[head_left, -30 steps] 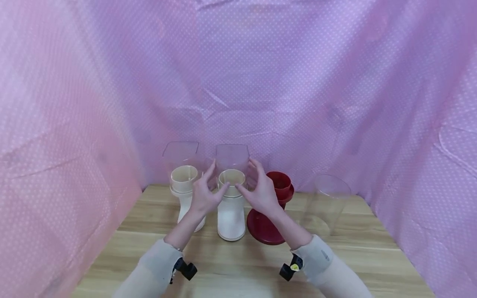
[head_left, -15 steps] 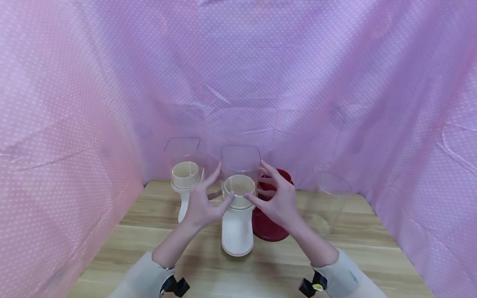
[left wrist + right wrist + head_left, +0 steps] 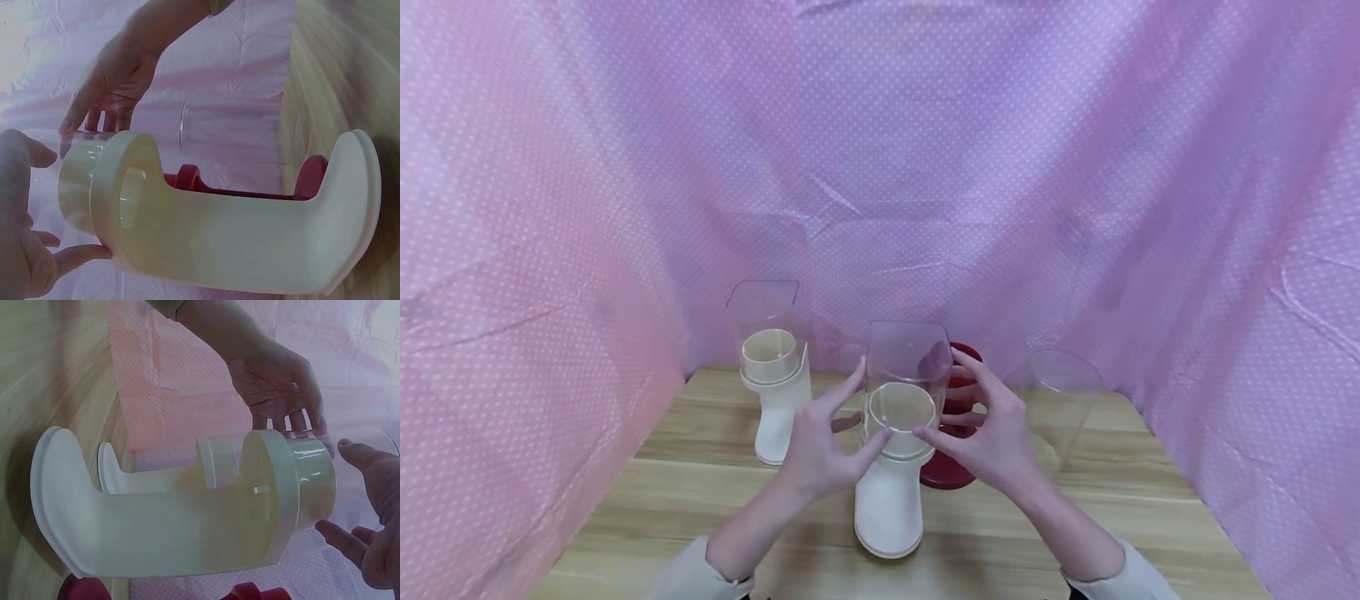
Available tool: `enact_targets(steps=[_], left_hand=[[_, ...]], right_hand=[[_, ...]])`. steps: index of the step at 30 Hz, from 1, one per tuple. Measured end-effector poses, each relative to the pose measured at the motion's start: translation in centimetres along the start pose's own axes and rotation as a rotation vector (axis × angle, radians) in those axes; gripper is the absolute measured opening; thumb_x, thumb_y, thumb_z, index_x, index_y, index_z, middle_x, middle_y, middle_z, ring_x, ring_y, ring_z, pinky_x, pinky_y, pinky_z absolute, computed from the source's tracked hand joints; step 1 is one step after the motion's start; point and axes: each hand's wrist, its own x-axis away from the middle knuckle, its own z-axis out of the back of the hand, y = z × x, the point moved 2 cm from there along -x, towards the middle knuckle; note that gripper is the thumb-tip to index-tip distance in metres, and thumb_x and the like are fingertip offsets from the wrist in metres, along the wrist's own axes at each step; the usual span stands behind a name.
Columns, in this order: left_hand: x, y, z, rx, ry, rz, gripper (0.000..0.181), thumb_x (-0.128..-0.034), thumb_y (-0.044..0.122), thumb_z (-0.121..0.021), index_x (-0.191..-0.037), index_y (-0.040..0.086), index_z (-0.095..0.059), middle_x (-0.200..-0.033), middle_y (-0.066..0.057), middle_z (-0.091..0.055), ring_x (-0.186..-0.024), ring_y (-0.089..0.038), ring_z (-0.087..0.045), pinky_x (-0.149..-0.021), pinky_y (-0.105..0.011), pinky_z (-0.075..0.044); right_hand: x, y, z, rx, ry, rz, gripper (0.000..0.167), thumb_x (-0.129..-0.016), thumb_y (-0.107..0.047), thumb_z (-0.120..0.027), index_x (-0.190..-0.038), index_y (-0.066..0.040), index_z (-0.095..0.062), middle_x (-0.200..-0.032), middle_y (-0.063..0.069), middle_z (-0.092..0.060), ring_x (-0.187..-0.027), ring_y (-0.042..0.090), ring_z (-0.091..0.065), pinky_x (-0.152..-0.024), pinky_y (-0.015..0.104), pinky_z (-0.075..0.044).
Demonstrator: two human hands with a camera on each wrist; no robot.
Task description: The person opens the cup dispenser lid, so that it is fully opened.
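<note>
Head cam: above, looking forward-down. Wrist cams: close, sideways (surface (image 3: 350, 56) on edge), sharing the white stand (image 3: 244, 240).

The near stand (image 3: 889, 508) looks like smooth white plastic, its clear top (image 3: 908, 350) looks shiny, the table (image 3: 685, 492) looks like wood, the sheet (image 3: 880, 125) like wrinkly cloth

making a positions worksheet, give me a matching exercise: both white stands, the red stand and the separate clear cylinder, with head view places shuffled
Things
1. front white stand
2. back white stand
3. red stand
4. separate clear cylinder

Places
A. farthest right of four
B. between left hand and right hand
C. farthest left of four
D. behind the right hand's fingers

Pairs: 1-B, 2-C, 3-D, 4-A
</note>
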Motion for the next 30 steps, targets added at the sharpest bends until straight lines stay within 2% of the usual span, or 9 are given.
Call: enact_targets(steps=[4,13,19,24,28,30], left_hand=[[0.8,0.8,-0.5,-0.004,-0.015,-0.005,0.086,-0.0832,0.010,-0.087,-0.158,0.000,-0.046,-0.150,-0.017,-0.063,-0.128,-0.037,-0.069,-0.078,-0.029,-0.066],[2.6,1.4,-1.2,0.022,0.014,-0.022,0.084,-0.0811,0.007,-0.089,-0.156,0.002,-0.050,-0.144,-0.018,-0.068,-0.121,-0.037,-0.072,-0.076,-0.028,-0.066],[3.2,1.2,-2.0,0.019,0.034,-0.064,0.084,-0.0783,0.007,-0.090,-0.154,0.001,-0.053,-0.135,-0.018,-0.072,-0.117,-0.035,-0.074,-0.074,-0.028,-0.066],[3.5,1.2,-2.4,0.042,0.043,-0.104,0.084,-0.0770,0.005,-0.091,-0.153,0.000,-0.054,-0.133,-0.020,-0.073,-0.114,-0.039,-0.074,-0.073,-0.030,-0.067],[3.5,0.8,-2.1,0.048,0.052,-0.102,0.088,-0.0741,0.005,-0.092,-0.154,0.002,-0.054,-0.132,-0.017,-0.073,-0.115,-0.034,-0.074,-0.073,-0.032,-0.067],[3.4,0.3,-1.8,0.061,0.039,-0.097,0.092,-0.0727,0.005,-0.091,-0.155,0.003,-0.051,-0.136,-0.016,-0.071,-0.120,-0.030,-0.071,-0.078,-0.036,-0.068]], right_hand=[[1.0,-0.1,0.7,-0.018,-0.011,-0.016,0.099,-0.065,-0.009,-0.103,-0.151,-0.021,-0.055,-0.123,0.006,-0.069,-0.097,0.024,-0.073,-0.073,0.029,-0.068],[2.6,-0.3,1.5,0.016,-0.031,-0.021,0.103,-0.062,-0.011,-0.105,-0.151,-0.020,-0.054,-0.121,0.003,-0.069,-0.102,0.023,-0.071,-0.072,0.030,-0.068],[3.4,0.0,2.0,0.013,-0.036,-0.022,0.101,-0.064,-0.012,-0.104,-0.151,-0.018,-0.052,-0.123,0.004,-0.068,-0.100,0.020,-0.072,-0.070,0.030,-0.068],[3.8,0.1,2.3,0.028,-0.037,-0.006,0.106,-0.061,-0.010,-0.104,-0.152,-0.018,-0.050,-0.129,0.003,-0.065,-0.102,0.018,-0.071,-0.070,0.030,-0.067],[3.8,0.2,2.6,0.025,-0.056,0.042,0.109,-0.061,-0.012,-0.105,-0.154,-0.015,-0.049,-0.129,0.007,-0.064,-0.102,0.021,-0.072,-0.071,0.034,-0.068],[3.7,0.4,2.9,0.004,-0.061,0.057,0.108,-0.061,-0.011,-0.104,-0.154,-0.012,-0.049,-0.128,0.007,-0.065,-0.103,0.020,-0.072,-0.073,0.035,-0.068]])
